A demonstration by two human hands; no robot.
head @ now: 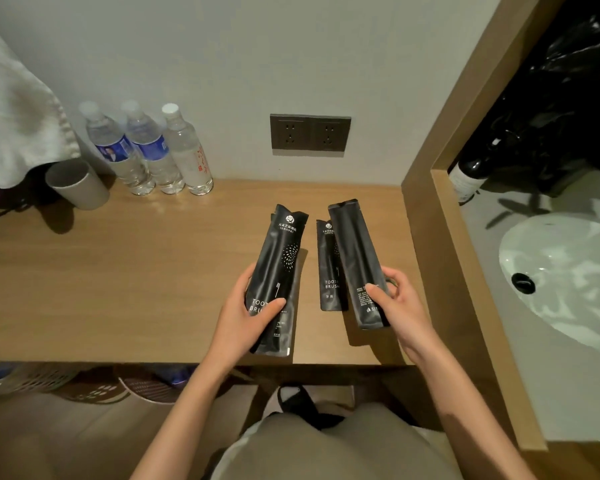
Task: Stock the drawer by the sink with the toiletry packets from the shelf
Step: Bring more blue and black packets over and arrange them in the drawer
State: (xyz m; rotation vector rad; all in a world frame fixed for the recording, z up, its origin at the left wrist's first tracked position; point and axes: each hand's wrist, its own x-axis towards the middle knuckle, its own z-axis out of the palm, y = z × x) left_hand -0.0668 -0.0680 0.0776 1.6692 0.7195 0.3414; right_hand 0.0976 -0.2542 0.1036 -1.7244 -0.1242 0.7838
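Far to the left of the hands, a white towel point(14, 126) hangs down over the table's point(118, 278) back corner. A grey cup point(78, 185) stands just under it. Beside the cup, three water bottles point(153, 150) stand in a row against the wall. They are all well away from the left hand point(243, 317).

The left hand grips the left packet point(278, 268) near its bottom end. The thumb lies across the front and the fingers curl round the back. The packet is black, points away from the person and shows the front print. A back packet point(293, 327) peeks out from under it, but I cannot tell if the hand holds that one too.

On the wall past both hands is a dark socket point(310, 135).

Between the hands, a flat packet point(329, 271) seems to lie on the table. Its right side is hidden under the right packet point(361, 261).

The right hand point(406, 306) pinches the right packet near its bottom end. The thumb is on top and the fingers wrap the right edge. This packet is lifted and shows its plain back.

Right of the right hand, past a wood wall, is a white sink point(568, 271). A dark bottle point(468, 178) and a black bag point(568, 98) are behind the sink.
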